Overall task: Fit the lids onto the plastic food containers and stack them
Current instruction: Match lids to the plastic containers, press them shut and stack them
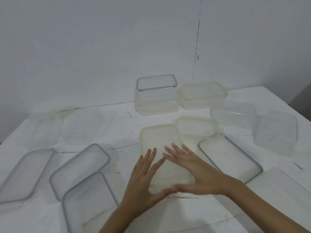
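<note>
Both hands, left (144, 179) and right (193, 170), lie flat, fingers spread.

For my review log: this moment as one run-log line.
phase: seating cream-rimmed lid | left hand: open, fingers straight on lid | right hand: open, on lid, blurred | back: grey-rimmed container, lidded

R hand (193, 170) blurred; L-edge lid (23, 175) cropped
</note>
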